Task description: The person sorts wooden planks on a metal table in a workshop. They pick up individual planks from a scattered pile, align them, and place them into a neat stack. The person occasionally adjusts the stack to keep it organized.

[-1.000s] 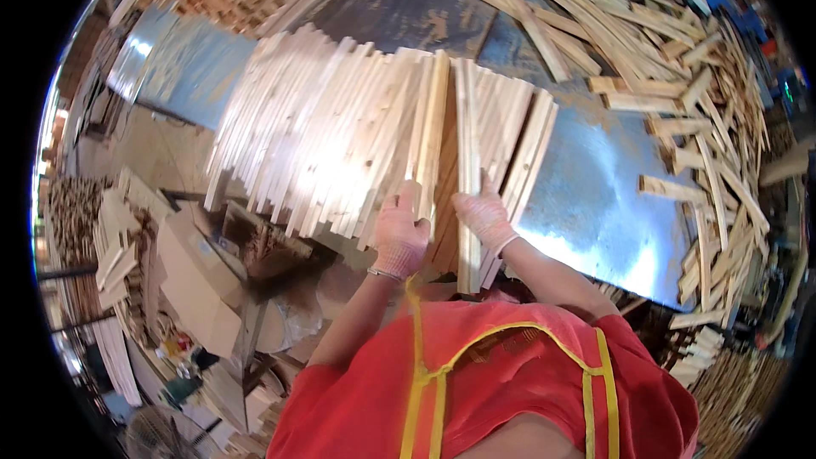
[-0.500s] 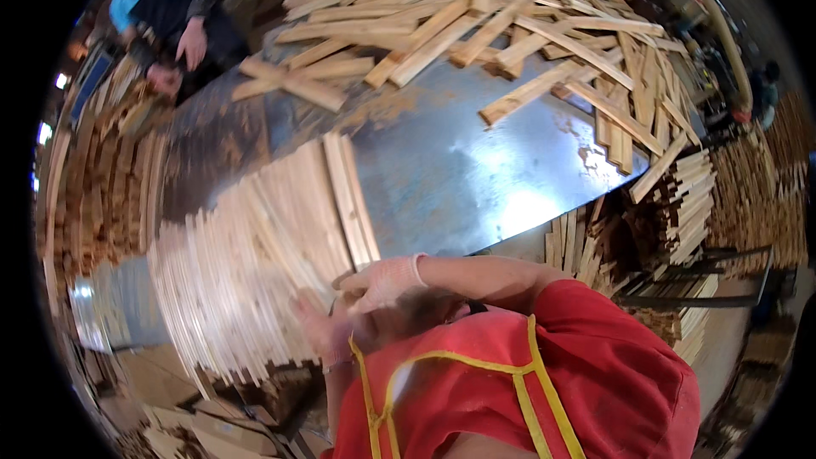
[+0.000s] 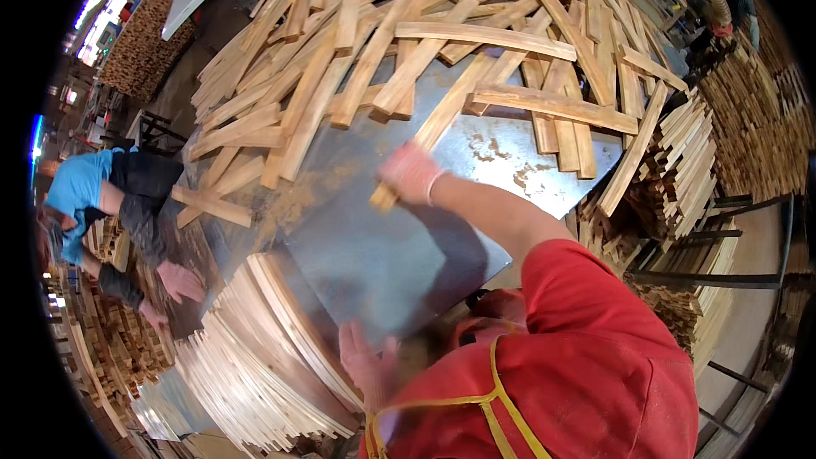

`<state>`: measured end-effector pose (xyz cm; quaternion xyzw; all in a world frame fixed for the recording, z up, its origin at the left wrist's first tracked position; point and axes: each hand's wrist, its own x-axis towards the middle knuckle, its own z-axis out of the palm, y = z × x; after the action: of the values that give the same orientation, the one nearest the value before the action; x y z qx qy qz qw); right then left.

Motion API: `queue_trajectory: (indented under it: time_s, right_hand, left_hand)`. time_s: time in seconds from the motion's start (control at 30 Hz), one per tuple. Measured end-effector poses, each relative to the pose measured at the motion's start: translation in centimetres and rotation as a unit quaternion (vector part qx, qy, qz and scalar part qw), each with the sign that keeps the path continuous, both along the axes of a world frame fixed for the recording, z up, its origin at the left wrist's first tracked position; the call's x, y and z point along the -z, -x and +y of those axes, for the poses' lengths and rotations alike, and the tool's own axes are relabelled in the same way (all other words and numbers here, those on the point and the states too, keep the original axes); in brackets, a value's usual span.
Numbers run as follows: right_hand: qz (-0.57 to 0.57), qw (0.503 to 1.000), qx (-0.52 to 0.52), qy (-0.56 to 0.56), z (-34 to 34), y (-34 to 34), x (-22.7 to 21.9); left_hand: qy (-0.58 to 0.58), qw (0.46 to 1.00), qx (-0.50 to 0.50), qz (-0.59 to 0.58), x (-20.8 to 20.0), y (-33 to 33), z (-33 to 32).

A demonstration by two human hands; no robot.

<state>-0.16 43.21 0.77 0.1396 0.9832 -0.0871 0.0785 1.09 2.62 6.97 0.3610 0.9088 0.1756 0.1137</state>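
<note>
My right hand point(image 3: 410, 173), in a pale pinkish glove, is closed on the near end of a wooden slat point(image 3: 455, 106). The slat's far end reaches the heap of loose slats. Low in the picture, my left hand point(image 3: 365, 363), also gloved, is open with its fingers apart and nothing in it. It is beside the row of wooden strips point(image 3: 255, 344), which stand side by side along the near left of the metal-topped table point(image 3: 374, 263). Whether it touches the last strip is hard to tell.
A large heap of slats point(image 3: 323, 59) covers the table's far side. At the left a co-worker in a blue shirt point(image 3: 81, 187) bends over stacked wood point(image 3: 127, 323). More stacks point(image 3: 756, 119) and a metal rack point(image 3: 705, 279) stand at the right.
My right hand has left the row of strips, reached forward right and taken hold of a slat. My left hand has opened beside the row. The view has shifted; the co-worker leans lower.
</note>
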Motion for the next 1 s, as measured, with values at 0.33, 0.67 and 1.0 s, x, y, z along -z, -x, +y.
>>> queue_trajectory:
  time_s: [0.33, 0.67, 1.0]
  right_hand:
    - [0.211, 0.934, 0.254, -0.134, 15.9, -21.9, -2.4]
    - [0.049, 0.917, 0.286, 0.272, 9.3, -19.0, -1.3]
    - [0.078, 0.706, 0.308, 0.633, -17.6, -4.6, 4.2]
  left_hand:
    - [0.114, 0.993, 0.044, 0.009, 8.1, 1.8, 4.2]
    - [-0.26, 0.721, -0.179, -0.617, 5.6, 1.3, 1.7]
    - [0.143, 0.945, -0.216, 0.2, 8.1, 2.3, -14.6]
